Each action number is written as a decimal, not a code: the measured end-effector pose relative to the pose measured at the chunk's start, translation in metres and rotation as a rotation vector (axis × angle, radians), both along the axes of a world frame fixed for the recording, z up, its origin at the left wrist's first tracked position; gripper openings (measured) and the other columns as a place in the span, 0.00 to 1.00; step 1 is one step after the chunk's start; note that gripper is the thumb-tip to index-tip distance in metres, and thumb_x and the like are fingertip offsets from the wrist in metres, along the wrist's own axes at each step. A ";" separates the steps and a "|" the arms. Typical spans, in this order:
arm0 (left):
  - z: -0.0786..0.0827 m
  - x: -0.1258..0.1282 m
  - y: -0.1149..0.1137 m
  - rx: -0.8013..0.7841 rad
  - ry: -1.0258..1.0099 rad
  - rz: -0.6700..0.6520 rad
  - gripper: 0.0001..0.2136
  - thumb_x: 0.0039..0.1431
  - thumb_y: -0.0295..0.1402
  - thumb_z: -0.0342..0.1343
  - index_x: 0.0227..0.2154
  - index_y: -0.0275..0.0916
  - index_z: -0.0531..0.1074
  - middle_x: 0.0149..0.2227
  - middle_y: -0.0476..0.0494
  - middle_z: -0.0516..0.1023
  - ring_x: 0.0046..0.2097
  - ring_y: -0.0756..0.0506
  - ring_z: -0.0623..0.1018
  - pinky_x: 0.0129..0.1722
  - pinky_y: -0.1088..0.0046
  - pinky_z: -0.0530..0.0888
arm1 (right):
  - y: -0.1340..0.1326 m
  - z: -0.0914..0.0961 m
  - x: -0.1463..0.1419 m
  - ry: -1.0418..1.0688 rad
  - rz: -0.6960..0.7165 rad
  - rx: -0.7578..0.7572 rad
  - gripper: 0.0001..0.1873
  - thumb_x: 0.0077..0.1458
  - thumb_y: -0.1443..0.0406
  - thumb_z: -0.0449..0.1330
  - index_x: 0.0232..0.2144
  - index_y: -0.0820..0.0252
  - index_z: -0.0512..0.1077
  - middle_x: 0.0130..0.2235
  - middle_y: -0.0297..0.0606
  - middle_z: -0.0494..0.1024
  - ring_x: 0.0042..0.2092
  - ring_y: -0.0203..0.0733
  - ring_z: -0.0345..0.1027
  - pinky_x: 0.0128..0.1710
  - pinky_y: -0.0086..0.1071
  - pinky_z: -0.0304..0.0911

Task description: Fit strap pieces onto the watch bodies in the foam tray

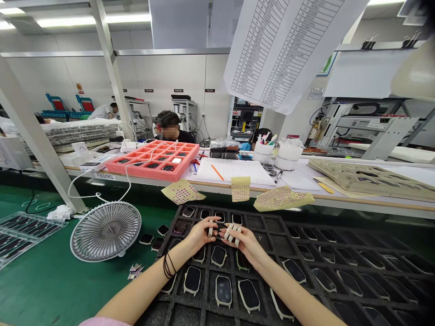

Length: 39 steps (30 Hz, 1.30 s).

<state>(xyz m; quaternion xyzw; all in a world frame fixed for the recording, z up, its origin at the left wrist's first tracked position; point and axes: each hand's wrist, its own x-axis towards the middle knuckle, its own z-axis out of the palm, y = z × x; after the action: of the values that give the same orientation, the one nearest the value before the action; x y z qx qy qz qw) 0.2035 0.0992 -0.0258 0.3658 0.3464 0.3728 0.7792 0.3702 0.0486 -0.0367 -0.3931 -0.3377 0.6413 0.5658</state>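
Observation:
My left hand (pixel 205 233) and my right hand (pixel 239 237) meet above a black foam tray (pixel 185 314). Between their fingertips is a dark watch body (pixel 220 229), gripped from both sides and partly covered by the fingers. White finger cots cover several fingertips of my right hand and one of my left. Below the hands, watch bodies with dark screens and pale frames lie in the tray's compartments, among them one watch (pixel 223 291) near the front and another (pixel 192 280) to its left.
A second black tray (pixel 343 283) with watch bodies lies to the right. A grey fan (pixel 106 232) stands on the green table (pixel 57 290) at left. Yellow sticker sheets (pixel 240 189) hang from the shelf edge, below a pink foam tray (pixel 152 159). People sit beyond the shelf.

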 end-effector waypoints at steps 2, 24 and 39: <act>0.000 0.000 0.000 -0.001 0.003 0.002 0.16 0.43 0.24 0.56 0.40 0.35 0.74 0.26 0.49 0.69 0.25 0.52 0.70 0.22 0.79 0.61 | 0.000 0.000 0.000 0.003 0.001 -0.002 0.20 0.34 0.61 0.73 0.33 0.62 0.77 0.35 0.44 0.82 0.42 0.52 0.75 0.43 0.44 0.70; -0.001 0.000 0.001 -0.004 0.005 0.008 0.17 0.43 0.24 0.56 0.40 0.35 0.74 0.26 0.49 0.69 0.25 0.52 0.70 0.22 0.79 0.62 | 0.001 0.000 0.000 0.020 -0.003 -0.008 0.21 0.34 0.62 0.73 0.33 0.63 0.77 0.35 0.44 0.82 0.40 0.51 0.76 0.41 0.42 0.71; 0.001 -0.001 -0.001 -0.002 0.002 0.014 0.17 0.44 0.24 0.55 0.40 0.35 0.74 0.26 0.49 0.68 0.25 0.52 0.70 0.22 0.78 0.62 | 0.000 0.001 0.000 0.030 0.008 -0.009 0.20 0.35 0.62 0.73 0.34 0.63 0.77 0.35 0.45 0.82 0.40 0.49 0.76 0.41 0.41 0.71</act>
<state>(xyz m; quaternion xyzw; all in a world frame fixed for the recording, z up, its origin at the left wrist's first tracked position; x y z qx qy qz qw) 0.2026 0.0986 -0.0244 0.3628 0.3502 0.3774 0.7767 0.3699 0.0482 -0.0360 -0.3845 -0.3281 0.6508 0.5665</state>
